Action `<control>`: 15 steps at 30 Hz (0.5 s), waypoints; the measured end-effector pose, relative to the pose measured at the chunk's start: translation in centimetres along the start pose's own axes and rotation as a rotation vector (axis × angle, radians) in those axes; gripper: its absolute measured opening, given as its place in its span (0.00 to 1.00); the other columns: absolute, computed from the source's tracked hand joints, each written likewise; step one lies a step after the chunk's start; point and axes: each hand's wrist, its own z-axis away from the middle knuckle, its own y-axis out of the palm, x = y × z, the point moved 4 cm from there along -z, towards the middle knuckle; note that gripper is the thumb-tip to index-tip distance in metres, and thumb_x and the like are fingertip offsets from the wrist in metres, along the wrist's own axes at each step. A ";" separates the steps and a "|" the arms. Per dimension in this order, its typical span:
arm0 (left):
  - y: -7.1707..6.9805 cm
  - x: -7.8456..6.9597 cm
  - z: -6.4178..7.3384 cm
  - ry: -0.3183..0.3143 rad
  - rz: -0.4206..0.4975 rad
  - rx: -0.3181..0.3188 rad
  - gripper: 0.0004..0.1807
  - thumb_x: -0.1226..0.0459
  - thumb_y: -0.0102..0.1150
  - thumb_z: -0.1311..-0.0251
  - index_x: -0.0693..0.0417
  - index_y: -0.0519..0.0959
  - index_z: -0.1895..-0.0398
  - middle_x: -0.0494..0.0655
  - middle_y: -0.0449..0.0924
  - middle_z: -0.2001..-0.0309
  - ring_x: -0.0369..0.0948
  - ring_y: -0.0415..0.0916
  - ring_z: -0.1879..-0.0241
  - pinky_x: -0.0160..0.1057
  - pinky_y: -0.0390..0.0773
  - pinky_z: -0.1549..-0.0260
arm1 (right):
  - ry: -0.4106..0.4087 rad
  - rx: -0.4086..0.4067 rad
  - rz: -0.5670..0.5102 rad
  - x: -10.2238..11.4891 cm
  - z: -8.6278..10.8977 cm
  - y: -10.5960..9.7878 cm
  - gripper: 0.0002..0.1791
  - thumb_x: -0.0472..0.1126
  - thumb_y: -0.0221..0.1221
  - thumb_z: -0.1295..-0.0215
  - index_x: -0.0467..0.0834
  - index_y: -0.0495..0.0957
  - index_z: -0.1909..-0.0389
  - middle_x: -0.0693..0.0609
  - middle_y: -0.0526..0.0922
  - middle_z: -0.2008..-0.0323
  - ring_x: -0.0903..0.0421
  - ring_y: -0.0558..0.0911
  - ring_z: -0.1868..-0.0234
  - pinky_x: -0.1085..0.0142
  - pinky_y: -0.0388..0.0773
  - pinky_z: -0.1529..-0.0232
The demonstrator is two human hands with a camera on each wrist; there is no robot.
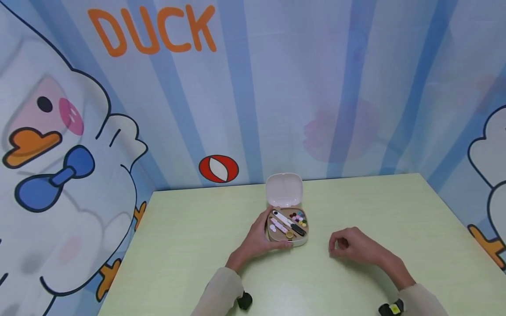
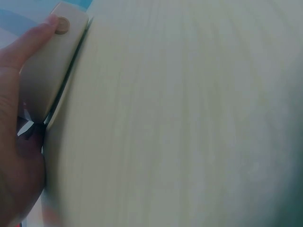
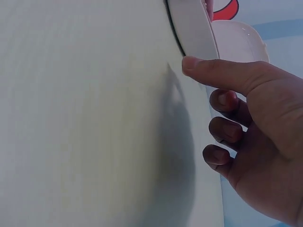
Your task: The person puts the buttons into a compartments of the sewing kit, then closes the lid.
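A small sewing-kit box (image 1: 302, 241) stands on the table with its pale lid (image 1: 283, 189) raised at the back. My left hand (image 1: 257, 237) grips it from the left, fingers along the far left side and thumb across the front. In the left wrist view, the thumb tip lies beside a round button-like catch (image 2: 62, 25) on the box wall. Inside are a white-and-black pen-like tool (image 1: 290, 223), a slim pink tool (image 1: 279, 225), a gold ring-shaped piece (image 1: 290, 235) and several coloured buttons (image 1: 298, 217). To the right of the box, my right hand (image 1: 357, 246) hovers with loosely curled fingers, nothing visible in them.
The pale wooden table (image 1: 189, 245) reaches back to a blue striped curtain (image 1: 276, 87) printed with ducks and lettering. Black wrist devices (image 1: 245, 301) sit at both sleeves.
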 end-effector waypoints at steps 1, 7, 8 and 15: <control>0.0 0.0 0.0 0.000 -0.001 0.000 0.68 0.42 0.82 0.53 0.34 0.45 0.15 0.42 0.53 0.19 0.45 0.52 0.21 0.57 0.59 0.26 | -0.001 -0.012 -0.001 0.0 -0.2 -0.2 0.06 0.34 0.71 0.36 0.48 0.85 0.67 0.63 0.70 0.79 0.67 0.69 0.76 0.71 0.68 0.74; 0.0 -0.1 0.0 0.001 0.001 0.002 0.68 0.42 0.82 0.53 0.35 0.45 0.15 0.43 0.53 0.19 0.47 0.52 0.21 0.59 0.59 0.27 | 0.003 -0.083 -0.032 0.0 -2.0 -1.3 0.04 0.36 0.71 0.35 0.47 0.86 0.66 0.62 0.67 0.80 0.65 0.67 0.77 0.71 0.65 0.75; 0.0 -0.1 0.0 0.003 0.002 0.003 0.68 0.42 0.81 0.53 0.35 0.45 0.15 0.43 0.53 0.19 0.47 0.52 0.21 0.59 0.59 0.27 | 0.007 -0.092 -0.035 -0.1 -2.4 -1.4 0.03 0.37 0.71 0.35 0.47 0.86 0.65 0.61 0.67 0.81 0.65 0.67 0.77 0.70 0.65 0.75; 0.0 -0.1 0.1 0.011 -0.008 -0.001 0.68 0.42 0.82 0.53 0.38 0.45 0.15 0.44 0.53 0.19 0.48 0.52 0.21 0.59 0.59 0.27 | 0.039 -0.149 -0.050 0.0 -5.2 -1.7 0.04 0.40 0.72 0.35 0.48 0.86 0.64 0.60 0.67 0.81 0.63 0.67 0.78 0.69 0.64 0.76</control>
